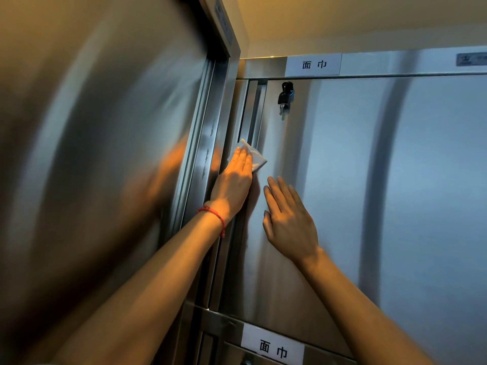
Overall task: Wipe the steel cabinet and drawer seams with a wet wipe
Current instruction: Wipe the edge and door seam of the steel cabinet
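Left hand [233, 180], red string bracelet [214, 216] at the wrist, lies flat with fingers straight, pressing a folded white wet wipe [254, 156] against the left edge of the brushed-steel cabinet door [342, 180]. The wipe sits right on the vertical seam [250, 122] between that door and the steel frame post beside it; its upper and right corners stick out past the fingertips. Flat-palm pressure rather than a pinch: judged to spread force along the seam and keep the thin sheet from bunching.

Right hand [288, 217] is spread open, palm on the door face just right of and below the left hand, holding nothing. Probable purpose: bracing the door so it does not give under the wiping pressure, and steadying the body for the raised reach.

Seam runs up to the door's top left corner, near a black key [286, 97] hanging in its lock. White paper label with two black characters [313, 65] on the top rail; a second like label [272, 347] on the rail below the door's bottom edge. Large steel panel [92, 154] at far left reflects the arm; blurred.

Judgement: mid-seam position, with stretches of seam above and below the wipe; which has been done cannot be told. Drawer seams are not in hand.
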### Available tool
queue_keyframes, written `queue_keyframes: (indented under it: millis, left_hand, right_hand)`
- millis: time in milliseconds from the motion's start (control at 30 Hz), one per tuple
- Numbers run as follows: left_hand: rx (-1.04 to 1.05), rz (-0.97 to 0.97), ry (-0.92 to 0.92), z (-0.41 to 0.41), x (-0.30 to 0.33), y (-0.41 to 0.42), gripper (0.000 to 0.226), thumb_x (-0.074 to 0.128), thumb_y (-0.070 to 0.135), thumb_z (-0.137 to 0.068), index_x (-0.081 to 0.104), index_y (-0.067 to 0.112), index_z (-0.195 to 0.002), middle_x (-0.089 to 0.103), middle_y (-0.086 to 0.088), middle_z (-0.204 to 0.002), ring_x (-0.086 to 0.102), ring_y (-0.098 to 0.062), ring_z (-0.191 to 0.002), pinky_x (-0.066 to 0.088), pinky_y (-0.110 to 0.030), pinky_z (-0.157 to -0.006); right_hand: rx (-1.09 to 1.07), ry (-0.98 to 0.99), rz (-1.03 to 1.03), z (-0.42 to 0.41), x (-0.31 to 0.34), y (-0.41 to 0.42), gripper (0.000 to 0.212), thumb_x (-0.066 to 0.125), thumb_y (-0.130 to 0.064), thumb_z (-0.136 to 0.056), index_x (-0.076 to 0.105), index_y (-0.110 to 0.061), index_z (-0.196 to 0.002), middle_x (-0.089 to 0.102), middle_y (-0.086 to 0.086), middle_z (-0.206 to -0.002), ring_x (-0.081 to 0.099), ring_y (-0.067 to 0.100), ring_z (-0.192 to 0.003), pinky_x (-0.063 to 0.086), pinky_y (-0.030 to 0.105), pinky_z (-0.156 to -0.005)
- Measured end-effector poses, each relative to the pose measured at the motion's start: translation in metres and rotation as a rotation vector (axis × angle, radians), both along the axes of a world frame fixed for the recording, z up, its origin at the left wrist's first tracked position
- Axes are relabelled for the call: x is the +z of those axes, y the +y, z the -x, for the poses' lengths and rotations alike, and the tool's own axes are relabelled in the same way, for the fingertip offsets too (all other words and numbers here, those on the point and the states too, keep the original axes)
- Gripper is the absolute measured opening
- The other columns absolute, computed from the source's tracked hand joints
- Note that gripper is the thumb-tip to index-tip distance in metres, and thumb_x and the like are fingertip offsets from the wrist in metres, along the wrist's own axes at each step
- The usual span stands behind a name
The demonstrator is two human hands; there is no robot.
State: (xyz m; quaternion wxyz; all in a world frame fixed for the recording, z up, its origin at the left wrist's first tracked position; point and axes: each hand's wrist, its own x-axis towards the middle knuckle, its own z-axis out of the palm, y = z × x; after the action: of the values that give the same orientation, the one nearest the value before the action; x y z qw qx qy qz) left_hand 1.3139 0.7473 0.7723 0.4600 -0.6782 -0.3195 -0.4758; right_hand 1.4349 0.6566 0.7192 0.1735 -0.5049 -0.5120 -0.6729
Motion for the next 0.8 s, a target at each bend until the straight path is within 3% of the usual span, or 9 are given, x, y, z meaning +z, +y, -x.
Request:
queue_keyframes:
  millis: [233, 367, 567, 700, 800]
  left_hand:
    - [0.074, -0.12, 0.033, 0.002, -0.012, 0.003, 0.049, 0.026, 0.012, -0.097, 0.019, -0.006, -0.142, 0.027, -0.019, -0.148, 0.024, -0.027, -0.138, 0.009, -0.034, -0.112]
    - [0.053, -0.104, 0.042, -0.002, -0.003, 0.006, 0.054, 0.002, 0.003, -0.089, 0.012, -0.01, -0.141, 0.023, -0.023, -0.149, 0.021, -0.031, -0.139, 0.009, -0.036, -0.113]
    - [0.039, -0.101, 0.051, -0.004, -0.004, 0.01, 0.062, -0.011, 0.002, -0.083, 0.009, -0.011, -0.141, 0.02, -0.026, -0.148, 0.018, -0.033, -0.139, 0.012, -0.037, -0.115]
    - [0.067, -0.189, 0.041, -0.002, -0.009, 0.011, 0.054, 0.002, 0.005, -0.091, 0.017, -0.009, -0.14, 0.027, -0.024, -0.146, 0.024, -0.032, -0.137, 0.021, -0.037, -0.114]
    - [0.101, -0.223, 0.05, 0.001, -0.007, 0.012, 0.046, 0.025, 0.013, -0.097, 0.027, -0.006, -0.139, 0.033, -0.022, -0.144, 0.03, -0.03, -0.135, 0.025, -0.036, -0.113]
  right_hand:
    - [-0.006, 0.013, -0.004, 0.001, 0.0, 0.0, 0.048, 0.051, -0.024, -0.087, 0.054, 0.0, -0.128, 0.048, 0.018, -0.136, 0.04, 0.032, -0.131, 0.026, 0.046, -0.11]
    - [-0.004, 0.015, -0.007, 0.001, 0.0, 0.0, 0.048, 0.052, -0.022, -0.086, 0.053, 0.0, -0.129, 0.048, 0.018, -0.137, 0.039, 0.031, -0.132, 0.026, 0.045, -0.11]
    - [0.0, 0.012, -0.009, 0.0, -0.001, 0.001, 0.048, 0.05, -0.023, -0.087, 0.053, -0.001, -0.129, 0.048, 0.017, -0.137, 0.039, 0.031, -0.132, 0.026, 0.046, -0.11]
    - [0.003, 0.014, -0.003, -0.001, -0.001, 0.002, 0.048, 0.05, -0.024, -0.087, 0.053, -0.001, -0.129, 0.048, 0.017, -0.137, 0.038, 0.031, -0.132, 0.026, 0.045, -0.11]
    - [0.019, 0.015, -0.006, -0.001, -0.001, 0.002, 0.048, 0.051, -0.024, -0.087, 0.053, -0.001, -0.129, 0.048, 0.017, -0.137, 0.039, 0.031, -0.132, 0.027, 0.045, -0.11]
